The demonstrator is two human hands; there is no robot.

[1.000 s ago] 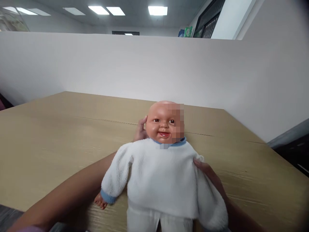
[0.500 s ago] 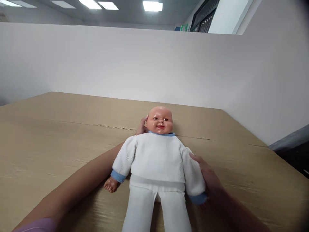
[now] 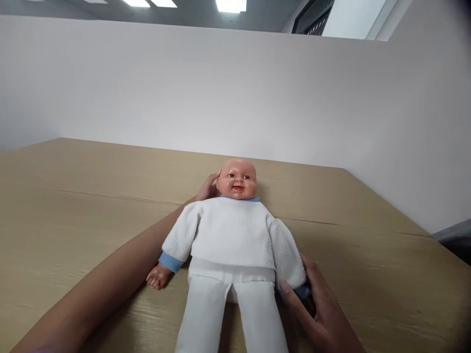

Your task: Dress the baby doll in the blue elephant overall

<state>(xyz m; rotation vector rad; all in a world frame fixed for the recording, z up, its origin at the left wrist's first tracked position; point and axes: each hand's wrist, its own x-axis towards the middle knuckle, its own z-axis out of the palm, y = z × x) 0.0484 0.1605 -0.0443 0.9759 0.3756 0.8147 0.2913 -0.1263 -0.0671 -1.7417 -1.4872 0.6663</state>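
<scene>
A bald baby doll (image 3: pixel 233 235) in a white fleece top with blue collar and cuffs and white trousers lies face up, its lower legs cut off by the view's bottom edge. My left hand (image 3: pixel 208 188) cups the doll's head from behind at the left; the thumb shows beside the ear, while the other fingers are hidden under the head. Around the cuff of the doll's sleeve at the right, my right hand (image 3: pixel 321 314) is closed, thumb on the near side and fingers along the outer side. The doll's other arm hangs loose across my left forearm.
The doll is on a wide light-brown tabletop (image 3: pixel 99 215) with a thin seam running across it. A white partition wall (image 3: pixel 206 93) rises along its far edge. Past the right edge is a dark grey object (image 3: pixel 456 235), partly in view.
My right hand has slid from the doll's upper sleeve down to the cuff. My left hand stays at the head. The view has tilted down slightly, and the doll appears a bit further left.
</scene>
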